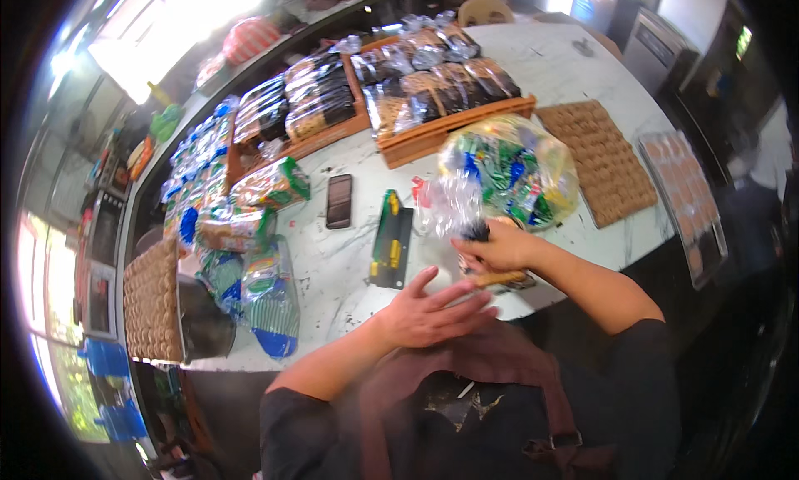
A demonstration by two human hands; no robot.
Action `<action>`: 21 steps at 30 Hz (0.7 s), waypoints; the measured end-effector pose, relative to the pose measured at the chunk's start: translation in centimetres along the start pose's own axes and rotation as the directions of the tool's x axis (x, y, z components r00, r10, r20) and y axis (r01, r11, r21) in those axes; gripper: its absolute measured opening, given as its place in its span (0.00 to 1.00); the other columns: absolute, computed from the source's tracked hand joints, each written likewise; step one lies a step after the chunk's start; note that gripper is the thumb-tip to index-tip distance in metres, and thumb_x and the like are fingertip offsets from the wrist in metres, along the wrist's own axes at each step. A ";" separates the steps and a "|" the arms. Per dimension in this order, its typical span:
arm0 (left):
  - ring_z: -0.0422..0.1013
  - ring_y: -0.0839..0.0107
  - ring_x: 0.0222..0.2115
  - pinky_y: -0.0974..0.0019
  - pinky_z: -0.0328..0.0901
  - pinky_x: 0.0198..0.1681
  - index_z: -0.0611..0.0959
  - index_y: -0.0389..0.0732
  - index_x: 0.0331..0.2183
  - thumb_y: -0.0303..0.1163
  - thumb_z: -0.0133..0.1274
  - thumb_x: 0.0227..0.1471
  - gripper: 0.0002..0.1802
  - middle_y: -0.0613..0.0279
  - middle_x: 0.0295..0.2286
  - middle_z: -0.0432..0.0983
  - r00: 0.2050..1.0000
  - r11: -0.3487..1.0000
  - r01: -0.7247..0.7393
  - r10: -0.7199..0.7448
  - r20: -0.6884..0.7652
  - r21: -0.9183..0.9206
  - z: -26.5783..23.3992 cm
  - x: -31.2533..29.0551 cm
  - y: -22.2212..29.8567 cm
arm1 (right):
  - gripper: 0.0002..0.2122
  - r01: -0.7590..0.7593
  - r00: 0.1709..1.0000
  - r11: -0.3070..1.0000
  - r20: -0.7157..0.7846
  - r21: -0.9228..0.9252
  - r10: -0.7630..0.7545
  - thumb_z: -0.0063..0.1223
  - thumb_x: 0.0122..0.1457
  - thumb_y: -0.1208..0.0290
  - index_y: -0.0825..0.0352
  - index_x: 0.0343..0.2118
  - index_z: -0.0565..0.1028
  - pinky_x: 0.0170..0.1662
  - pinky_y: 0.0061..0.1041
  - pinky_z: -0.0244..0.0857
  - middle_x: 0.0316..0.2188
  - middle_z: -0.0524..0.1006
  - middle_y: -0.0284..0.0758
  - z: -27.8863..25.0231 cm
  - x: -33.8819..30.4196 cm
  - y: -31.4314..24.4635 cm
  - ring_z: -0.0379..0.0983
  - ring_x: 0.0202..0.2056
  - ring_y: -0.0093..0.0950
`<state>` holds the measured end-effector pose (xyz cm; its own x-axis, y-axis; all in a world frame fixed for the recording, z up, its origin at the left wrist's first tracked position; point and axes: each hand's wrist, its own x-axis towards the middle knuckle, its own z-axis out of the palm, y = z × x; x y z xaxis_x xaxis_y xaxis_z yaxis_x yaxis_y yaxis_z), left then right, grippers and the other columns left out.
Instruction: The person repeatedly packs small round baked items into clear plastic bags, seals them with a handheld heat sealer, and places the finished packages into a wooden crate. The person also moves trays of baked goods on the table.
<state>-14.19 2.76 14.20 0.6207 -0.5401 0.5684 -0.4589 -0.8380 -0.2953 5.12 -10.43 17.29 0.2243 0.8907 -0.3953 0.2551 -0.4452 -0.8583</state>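
Observation:
My right hand [506, 245] is closed around a bag of bread [499, 278] with dark markings, just over the near edge of the table. The bag's clear plastic top [452, 203] flares out above and left of my fist. Beside it, my left hand [433, 312] holds nothing, its fingers stretched apart and pointing at the bag. I cannot tell whether its fingertips touch the plastic. A flat dark-green tool with yellow parts [391, 243], possibly a bag sealer, lies left of the bag. Past my right hand rests a large clear sack [512, 168] stuffed with green and blue wrappers.
Two wooden crates [399, 155] of bagged loaves stand at the back. A phone [339, 201] lies mid-table. Bagged bread [270, 184] crowds the left, near a tray of buns [154, 305]. More buns on a tray [599, 159] and a metal tray [687, 197] are at right.

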 end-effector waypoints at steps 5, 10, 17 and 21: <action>0.67 0.67 0.45 0.46 0.55 0.49 0.63 0.60 0.59 0.41 0.48 0.52 0.32 0.66 0.44 0.71 0.956 0.998 0.045 -0.052 0.288 0.032 -1.5 0.3 -5.3 | 0.13 0.316 0.922 0.842 0.350 -0.437 -0.165 0.50 0.58 0.60 0.57 0.43 0.78 0.43 0.35 0.68 0.34 0.79 0.44 4.0 2.4 -0.1 0.75 0.38 0.40; 0.69 0.69 0.25 0.63 0.60 0.37 0.73 0.44 0.45 0.33 0.48 0.49 0.19 0.68 0.20 0.67 0.748 0.983 0.163 -0.068 0.660 -0.084 -2.6 -3.3 -5.7 | 0.13 0.332 0.925 0.912 0.272 -0.243 -0.264 0.53 0.58 0.61 0.66 0.36 0.77 0.36 0.36 0.65 0.26 0.77 0.43 5.0 3.5 -0.2 0.74 0.31 0.41; 0.72 0.68 0.33 0.59 0.62 0.38 0.73 0.38 0.45 0.40 0.44 0.61 0.16 0.59 0.29 0.74 0.345 -0.296 0.808 -0.462 0.817 -0.509 -2.7 -4.9 -2.7 | 0.10 0.567 0.740 0.536 0.101 -0.626 -0.665 0.54 0.52 0.69 0.67 0.36 0.74 0.41 0.41 0.65 0.29 0.75 0.46 8.7 4.5 2.4 0.72 0.34 0.46; 0.71 0.67 0.40 0.55 0.56 0.49 0.71 0.40 0.50 0.37 0.46 0.58 0.20 0.57 0.36 0.73 0.717 0.497 0.668 -0.629 0.301 -0.554 -2.8 -4.4 -1.8 | 0.13 0.412 0.898 0.683 0.144 -0.603 -0.415 0.49 0.55 0.65 0.68 0.38 0.75 0.36 0.41 0.68 0.32 0.77 0.48 8.2 5.6 3.2 0.74 0.34 0.48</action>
<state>-17.84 6.89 14.41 0.9249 0.1162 0.3621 -0.1657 -0.7339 0.6587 -0.49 -6.12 9.64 -0.0397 0.9981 -0.0461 0.8339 0.0076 -0.5519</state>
